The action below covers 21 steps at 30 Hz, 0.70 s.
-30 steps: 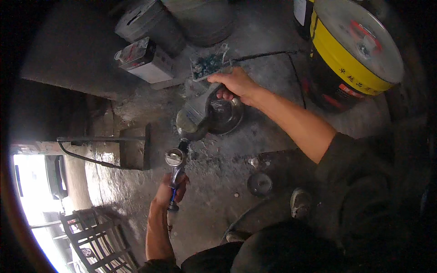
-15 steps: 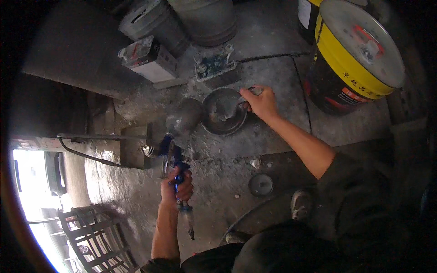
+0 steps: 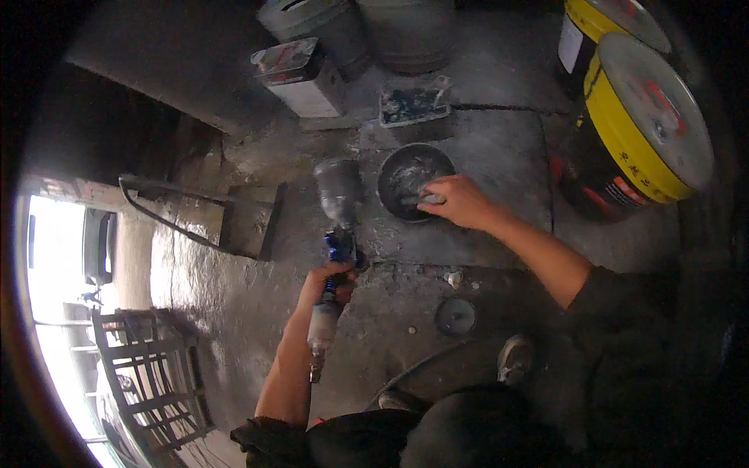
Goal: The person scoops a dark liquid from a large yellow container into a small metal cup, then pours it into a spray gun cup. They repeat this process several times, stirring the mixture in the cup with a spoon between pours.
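My left hand is wrapped round a spray gun with blue parts, a grey cup at its upper end and a pale fitting below. My right hand reaches into a dark round bowl with grey residue, its fingers closed on a small grey object that I cannot clearly make out. Above the bowl sits a rectangular tub of blue-green mess. Below it on the floor lie a small white piece and a round lid.
Yellow-and-black drums stand at right; grey pails and a rectangular can at top. A hose crosses the concrete floor by my shoe. A metal rack and bright doorway are at left.
My right hand has moved away from the gun cup and down into the bowl. My left hand has shifted right and up, and the gun now shows its cup upward.
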Each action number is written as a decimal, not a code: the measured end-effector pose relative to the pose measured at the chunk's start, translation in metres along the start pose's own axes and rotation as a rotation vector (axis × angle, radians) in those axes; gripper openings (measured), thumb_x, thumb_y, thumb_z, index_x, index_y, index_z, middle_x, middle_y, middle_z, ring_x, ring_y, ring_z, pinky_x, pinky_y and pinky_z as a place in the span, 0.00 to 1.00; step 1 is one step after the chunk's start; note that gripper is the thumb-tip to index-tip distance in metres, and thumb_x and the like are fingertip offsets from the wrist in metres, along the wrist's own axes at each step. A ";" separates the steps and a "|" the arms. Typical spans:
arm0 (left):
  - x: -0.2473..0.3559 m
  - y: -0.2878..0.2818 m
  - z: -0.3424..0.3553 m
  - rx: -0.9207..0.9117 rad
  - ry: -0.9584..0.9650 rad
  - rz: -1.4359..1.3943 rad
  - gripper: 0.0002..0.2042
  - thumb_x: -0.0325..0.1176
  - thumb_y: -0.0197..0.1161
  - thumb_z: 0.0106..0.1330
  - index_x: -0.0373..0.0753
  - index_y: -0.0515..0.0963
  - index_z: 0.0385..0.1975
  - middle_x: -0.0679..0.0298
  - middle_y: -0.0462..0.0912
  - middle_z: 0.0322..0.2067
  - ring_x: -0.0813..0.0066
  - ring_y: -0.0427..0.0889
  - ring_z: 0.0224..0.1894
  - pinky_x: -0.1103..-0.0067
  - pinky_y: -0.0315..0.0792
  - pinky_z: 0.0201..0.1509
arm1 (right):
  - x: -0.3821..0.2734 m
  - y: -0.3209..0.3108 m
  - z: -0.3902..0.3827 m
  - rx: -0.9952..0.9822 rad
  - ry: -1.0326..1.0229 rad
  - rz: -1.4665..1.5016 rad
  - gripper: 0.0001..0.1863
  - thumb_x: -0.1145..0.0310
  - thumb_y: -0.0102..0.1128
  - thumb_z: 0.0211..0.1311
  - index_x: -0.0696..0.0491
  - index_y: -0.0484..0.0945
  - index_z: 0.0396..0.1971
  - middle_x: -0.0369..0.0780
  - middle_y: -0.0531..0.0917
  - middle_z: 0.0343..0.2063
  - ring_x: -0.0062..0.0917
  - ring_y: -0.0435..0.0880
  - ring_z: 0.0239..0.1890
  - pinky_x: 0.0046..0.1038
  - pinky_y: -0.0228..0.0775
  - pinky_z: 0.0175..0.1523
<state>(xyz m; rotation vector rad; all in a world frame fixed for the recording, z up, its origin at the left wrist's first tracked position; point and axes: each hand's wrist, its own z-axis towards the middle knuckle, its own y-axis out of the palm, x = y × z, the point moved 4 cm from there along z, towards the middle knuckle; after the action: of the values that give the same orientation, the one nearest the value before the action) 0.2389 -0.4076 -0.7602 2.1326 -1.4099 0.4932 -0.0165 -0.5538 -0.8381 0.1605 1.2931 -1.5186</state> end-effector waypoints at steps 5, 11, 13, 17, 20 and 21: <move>-0.006 -0.017 0.001 0.172 0.096 0.417 0.09 0.35 0.64 0.59 0.35 0.78 0.26 0.63 0.76 0.17 0.75 0.73 0.14 0.78 0.61 0.16 | -0.072 -0.035 0.018 0.031 0.308 0.492 0.16 0.57 0.65 0.61 0.58 0.83 0.28 0.38 0.83 0.20 0.20 0.80 0.22 0.24 0.71 0.28; 0.004 0.010 -0.007 0.222 0.391 0.841 0.09 0.33 0.68 0.52 0.33 0.80 0.25 0.59 0.78 0.17 0.68 0.79 0.18 0.72 0.70 0.24 | -0.042 -0.067 0.041 0.269 0.423 0.508 0.17 0.59 0.65 0.62 0.58 0.81 0.23 0.34 0.80 0.16 0.14 0.76 0.17 0.20 0.66 0.23; 0.006 0.014 -0.008 0.349 0.494 1.081 0.10 0.33 0.69 0.49 0.33 0.79 0.24 0.55 0.80 0.18 0.62 0.81 0.21 0.70 0.73 0.28 | -0.031 -0.075 0.045 0.403 0.330 0.307 0.17 0.59 0.65 0.62 0.59 0.81 0.23 0.35 0.80 0.14 0.15 0.76 0.15 0.20 0.66 0.22; 0.006 0.011 -0.020 0.379 0.622 1.362 0.13 0.35 0.69 0.48 0.34 0.79 0.29 0.50 0.82 0.24 0.53 0.83 0.27 0.64 0.75 0.33 | -0.059 -0.031 0.055 0.179 0.342 0.604 0.18 0.58 0.68 0.59 0.59 0.80 0.21 0.35 0.79 0.14 0.16 0.75 0.15 0.21 0.67 0.21; 0.001 0.005 -0.016 0.486 0.575 1.585 0.15 0.37 0.67 0.50 0.35 0.78 0.34 0.50 0.83 0.28 0.46 0.82 0.30 0.60 0.76 0.35 | 0.007 -0.058 0.051 0.392 0.742 0.347 0.20 0.51 0.70 0.52 0.56 0.83 0.24 0.34 0.78 0.16 0.17 0.73 0.18 0.23 0.65 0.23; -0.004 -0.001 -0.021 0.482 0.653 1.612 0.14 0.35 0.66 0.51 0.36 0.77 0.36 0.50 0.83 0.28 0.46 0.83 0.31 0.59 0.76 0.35 | -0.029 -0.080 0.052 0.245 0.895 0.321 0.15 0.59 0.66 0.56 0.58 0.84 0.34 0.40 0.84 0.28 0.24 0.81 0.27 0.28 0.72 0.30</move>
<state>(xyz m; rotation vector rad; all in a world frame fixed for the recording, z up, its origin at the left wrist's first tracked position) 0.2384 -0.3915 -0.7456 0.3956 -2.3685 1.9651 -0.0393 -0.5898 -0.7483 1.2572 1.6356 -1.3453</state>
